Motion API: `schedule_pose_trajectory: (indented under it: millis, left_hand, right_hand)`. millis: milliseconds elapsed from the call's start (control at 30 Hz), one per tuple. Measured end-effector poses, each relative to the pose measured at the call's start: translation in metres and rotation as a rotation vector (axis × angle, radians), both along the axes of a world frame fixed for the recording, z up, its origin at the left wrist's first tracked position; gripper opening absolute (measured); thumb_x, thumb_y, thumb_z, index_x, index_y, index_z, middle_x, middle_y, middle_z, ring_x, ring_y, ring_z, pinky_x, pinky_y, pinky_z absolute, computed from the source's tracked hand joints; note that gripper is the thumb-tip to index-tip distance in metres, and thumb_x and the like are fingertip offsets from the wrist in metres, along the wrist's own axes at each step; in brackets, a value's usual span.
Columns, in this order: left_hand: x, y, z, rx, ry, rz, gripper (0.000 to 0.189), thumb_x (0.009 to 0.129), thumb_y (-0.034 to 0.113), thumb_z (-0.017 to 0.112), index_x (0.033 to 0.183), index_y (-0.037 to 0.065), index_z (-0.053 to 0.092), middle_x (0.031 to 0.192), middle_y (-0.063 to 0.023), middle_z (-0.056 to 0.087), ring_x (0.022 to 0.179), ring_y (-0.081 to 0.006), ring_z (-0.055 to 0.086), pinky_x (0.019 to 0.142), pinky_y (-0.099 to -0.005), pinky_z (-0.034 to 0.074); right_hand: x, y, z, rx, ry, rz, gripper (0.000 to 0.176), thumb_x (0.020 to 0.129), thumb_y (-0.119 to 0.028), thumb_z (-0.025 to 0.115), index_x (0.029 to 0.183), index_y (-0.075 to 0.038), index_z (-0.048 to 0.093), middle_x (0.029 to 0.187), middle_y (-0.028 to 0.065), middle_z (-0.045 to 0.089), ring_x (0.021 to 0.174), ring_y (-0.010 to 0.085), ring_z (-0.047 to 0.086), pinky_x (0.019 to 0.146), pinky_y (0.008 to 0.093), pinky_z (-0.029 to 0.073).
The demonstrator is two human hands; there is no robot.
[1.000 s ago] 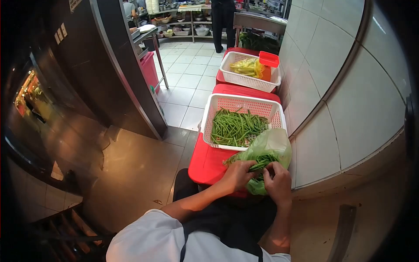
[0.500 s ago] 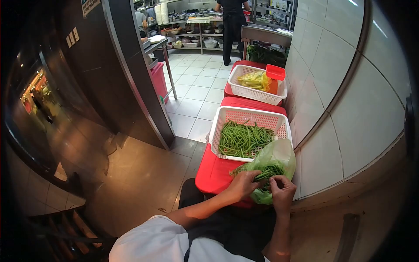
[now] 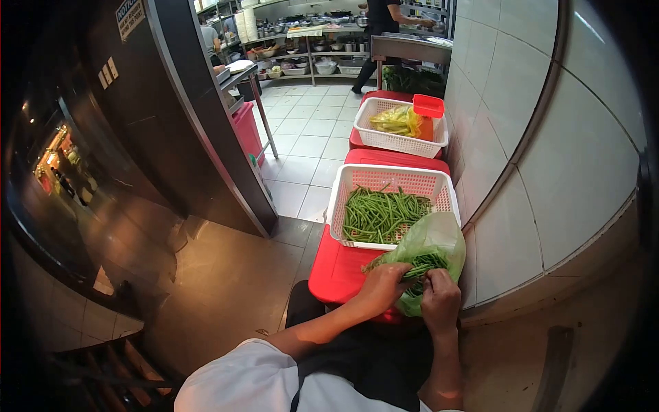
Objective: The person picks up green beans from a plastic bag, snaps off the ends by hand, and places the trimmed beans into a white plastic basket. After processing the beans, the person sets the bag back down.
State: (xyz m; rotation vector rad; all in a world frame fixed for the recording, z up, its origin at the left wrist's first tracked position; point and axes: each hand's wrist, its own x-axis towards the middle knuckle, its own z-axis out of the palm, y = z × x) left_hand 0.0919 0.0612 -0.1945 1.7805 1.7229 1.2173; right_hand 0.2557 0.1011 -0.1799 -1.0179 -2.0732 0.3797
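Note:
My left hand (image 3: 382, 288) is closed round several green beans (image 3: 419, 270) at the mouth of a thin green plastic bag (image 3: 438, 237). Close beside it, my right hand (image 3: 441, 296) is pinched at the near ends of these beans; its fingertips are partly hidden. More beans show inside the bag. Just beyond, a white perforated basket (image 3: 334, 206) holds a loose heap of green beans (image 3: 381, 216). Basket and bag rest on a red lid-like surface (image 3: 336, 271) before my lap.
Farther back, another white basket (image 3: 405, 145) holds a yellow bag (image 3: 398, 121) and a red container (image 3: 428, 106). A tiled wall (image 3: 511, 199) runs close on the right. A dark door frame (image 3: 206, 117) stands left. A person in dark clothes (image 3: 381, 17) is by the kitchen shelves.
My right hand has shifted slightly left, nearer my left hand. The person in the back has moved right and stretched an arm out. The view has turned slightly.

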Motion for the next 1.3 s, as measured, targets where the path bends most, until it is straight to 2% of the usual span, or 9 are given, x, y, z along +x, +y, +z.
schedule_pose_trajectory:
  millis: [100, 167, 267, 400, 533, 700, 800, 900, 1300]
  left_hand:
    - [-0.001, 0.000, -0.004, 0.035, -0.003, -0.021, 0.022, 0.088, 0.016, 0.075, 0.104, 0.001, 0.072, 0.091, -0.0251, 0.068, 0.089, -0.0450, 0.066, 0.075, -0.0479, 0.053]
    - [-0.007, -0.001, -0.007, 0.022, -0.061, -0.083, 0.022, 0.089, 0.017, 0.073, 0.102, 0.000, 0.071, 0.091, -0.0263, 0.068, 0.092, -0.0460, 0.066, 0.076, -0.0492, 0.052]
    - [-0.009, 0.004, -0.024, -0.030, -0.281, -0.159, 0.018, 0.092, 0.011, 0.073, 0.105, -0.001, 0.072, 0.088, -0.0126, 0.074, 0.078, -0.0194, 0.069, 0.075, -0.0375, 0.054]
    - [-0.001, 0.003, -0.026, -0.071, -0.581, -0.144, 0.012, 0.095, 0.010, 0.071, 0.099, -0.001, 0.074, 0.086, -0.0024, 0.074, 0.074, -0.0061, 0.060, 0.066, -0.0280, 0.049]
    - [-0.005, 0.006, -0.022, -0.235, -0.825, -0.095, 0.008, 0.096, 0.010, 0.071, 0.100, 0.003, 0.072, 0.081, -0.0018, 0.072, 0.055, -0.0017, 0.046, 0.049, -0.0210, 0.034]
    - [-0.014, 0.005, -0.018, -0.347, -1.058, -0.119, 0.014, 0.097, 0.013, 0.071, 0.107, 0.004, 0.067, 0.081, -0.0042, 0.071, 0.050, -0.0035, 0.043, 0.045, -0.0208, 0.030]
    - [-0.014, 0.003, -0.016, -0.353, -1.118, -0.100, 0.016, 0.097, 0.014, 0.071, 0.108, 0.004, 0.067, 0.084, -0.0049, 0.072, 0.052, -0.0039, 0.044, 0.046, -0.0209, 0.032]
    - [-0.016, 0.002, -0.016, -0.347, -1.111, -0.096, 0.018, 0.097, 0.015, 0.071, 0.110, 0.004, 0.066, 0.086, -0.0059, 0.072, 0.054, -0.0047, 0.046, 0.048, -0.0211, 0.034]
    - [-0.010, 0.002, -0.012, -0.370, -1.106, -0.168, 0.018, 0.099, 0.016, 0.070, 0.112, 0.005, 0.070, 0.087, -0.0031, 0.073, 0.063, -0.0061, 0.056, 0.056, -0.0212, 0.043]
  right_hand:
    - [0.006, 0.007, -0.010, -0.053, 0.035, 0.045, 0.011, 0.087, 0.001, 0.066, 0.097, 0.003, 0.069, 0.086, 0.0140, 0.068, 0.074, 0.0302, 0.066, 0.069, 0.0404, 0.052]
    - [0.014, 0.017, -0.010, -0.469, 0.170, 0.161, 0.011, 0.089, -0.001, 0.066, 0.099, 0.002, 0.069, 0.083, 0.0082, 0.067, 0.072, 0.0199, 0.063, 0.066, 0.0341, 0.049]
    - [0.021, 0.023, -0.021, -0.890, 0.447, 0.260, 0.011, 0.094, -0.006, 0.067, 0.101, 0.002, 0.069, 0.082, -0.0002, 0.063, 0.072, 0.0059, 0.055, 0.061, 0.0241, 0.044]
    - [0.010, 0.023, -0.031, -1.067, 0.982, 0.254, 0.010, 0.097, -0.008, 0.065, 0.099, 0.000, 0.069, 0.083, 0.0014, 0.065, 0.069, 0.0060, 0.056, 0.059, 0.0230, 0.045]
    - [0.010, 0.034, -0.033, -0.812, 0.934, 0.057, 0.014, 0.098, -0.008, 0.066, 0.104, 0.003, 0.071, 0.086, 0.0052, 0.067, 0.066, 0.0067, 0.058, 0.057, 0.0231, 0.046]
    - [0.001, 0.036, -0.044, -0.299, 0.421, 0.016, 0.012, 0.096, -0.009, 0.069, 0.102, -0.002, 0.077, 0.093, 0.0010, 0.071, 0.071, 0.0074, 0.062, 0.061, 0.0211, 0.049]
    - [0.002, 0.037, -0.044, -0.243, 0.452, -0.029, 0.011, 0.096, -0.007, 0.070, 0.103, -0.001, 0.076, 0.094, 0.0019, 0.072, 0.071, 0.0067, 0.062, 0.062, 0.0209, 0.049]
    - [0.002, 0.021, -0.013, -0.711, 0.607, 0.020, 0.012, 0.094, -0.005, 0.072, 0.105, -0.001, 0.076, 0.090, 0.0021, 0.072, 0.070, 0.0059, 0.062, 0.062, 0.0207, 0.050]
    - [-0.007, 0.006, -0.008, -0.428, 0.448, 0.115, 0.011, 0.091, -0.002, 0.073, 0.101, 0.003, 0.074, 0.092, 0.0060, 0.071, 0.071, 0.0112, 0.067, 0.066, 0.0245, 0.053]
